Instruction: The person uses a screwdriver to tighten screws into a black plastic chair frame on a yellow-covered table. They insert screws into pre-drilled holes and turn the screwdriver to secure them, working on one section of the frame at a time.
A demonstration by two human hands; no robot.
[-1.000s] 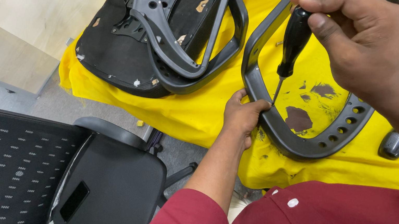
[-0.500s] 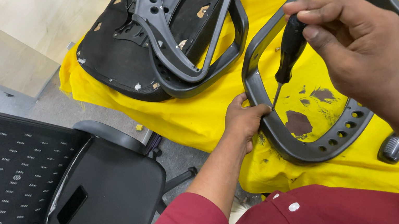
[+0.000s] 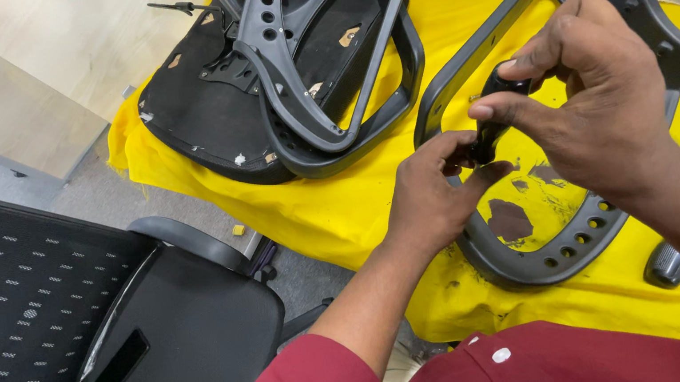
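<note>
On the yellow cloth at right lies a grey chair frame; over its left side the right hand pinches a black screwdriver handle, and the left hand closes its fingers around the lower part. Farther left rests an upturned chair seat, and a mesh chair stands near left.

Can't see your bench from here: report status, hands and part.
Right hand gripping black screwdriver. Left hand at its lower end, on grey chair frame. Yellow cloth underneath; nothing blocking.
</note>
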